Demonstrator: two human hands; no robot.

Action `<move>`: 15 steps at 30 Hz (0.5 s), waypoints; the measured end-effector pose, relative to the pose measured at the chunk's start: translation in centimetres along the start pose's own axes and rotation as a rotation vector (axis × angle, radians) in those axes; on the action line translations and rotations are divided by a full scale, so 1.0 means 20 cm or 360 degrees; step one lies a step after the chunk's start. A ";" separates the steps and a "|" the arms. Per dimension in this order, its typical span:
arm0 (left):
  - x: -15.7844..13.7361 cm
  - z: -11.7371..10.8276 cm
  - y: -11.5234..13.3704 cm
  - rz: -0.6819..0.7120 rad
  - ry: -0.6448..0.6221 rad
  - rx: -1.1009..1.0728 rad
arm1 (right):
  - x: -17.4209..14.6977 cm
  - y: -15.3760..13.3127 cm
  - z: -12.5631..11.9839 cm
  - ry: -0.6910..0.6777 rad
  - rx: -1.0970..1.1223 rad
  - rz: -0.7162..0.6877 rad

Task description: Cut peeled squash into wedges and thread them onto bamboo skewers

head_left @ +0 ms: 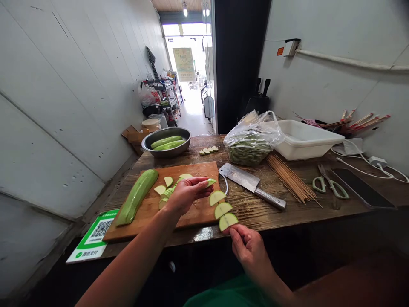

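Narrow gap between cleaver (239, 176) and sticks (290, 178)

Your bare left arm (137, 251) stretches forward from the lower left, your left hand (183, 194) closed in a pinch; your right hand (252, 247), nearer you, pinches too.

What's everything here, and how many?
Table: one, brown, underneath
Board: one, brown, on table
Bowl: one, grey, back left
Zucchini: three, green, bowl and board
Slices: many, pale green, on, beyond board
Cleaver: one, silver, beside board
Bag: one, clear, behind cleaver
Tub: one, white, beside bag
Sticks: many, brown, before tub
Scissors: one, pale-handled, beside sticks
Phone: one, black, far right
QR card: one, green-white, beside board
Poster: one, pale, far background
Left hand: one, bare, holding slice
Right hand: one, bare, holding slice row
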State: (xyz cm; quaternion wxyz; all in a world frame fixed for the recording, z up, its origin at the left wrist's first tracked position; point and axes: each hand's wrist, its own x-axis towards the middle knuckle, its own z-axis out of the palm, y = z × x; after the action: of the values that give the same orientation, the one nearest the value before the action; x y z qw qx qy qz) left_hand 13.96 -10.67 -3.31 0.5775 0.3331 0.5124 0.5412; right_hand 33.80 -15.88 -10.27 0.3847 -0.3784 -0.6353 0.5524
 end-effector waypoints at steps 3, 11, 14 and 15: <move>0.00 0.00 0.00 -0.0015 -0.0006 -0.0005 | 0.00 -0.01 0.00 -0.0009 0.0014 0.0011; 0.00 -0.01 -0.01 -0.0045 -0.0030 -0.0044 | 0.00 0.00 0.02 -0.0058 0.0058 0.0048; 0.01 -0.01 -0.02 -0.0057 -0.0009 -0.0059 | 0.01 0.00 0.02 -0.0072 0.0103 0.0053; 0.01 -0.01 -0.03 -0.0056 0.0003 -0.0073 | 0.01 0.01 0.02 -0.0084 0.0124 0.0050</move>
State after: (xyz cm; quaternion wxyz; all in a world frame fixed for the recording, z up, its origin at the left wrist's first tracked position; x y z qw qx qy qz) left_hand 13.97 -10.67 -3.95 0.5939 0.3102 0.5061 0.5430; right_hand 33.32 -15.83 -10.44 0.3736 -0.3585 -0.6171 0.5925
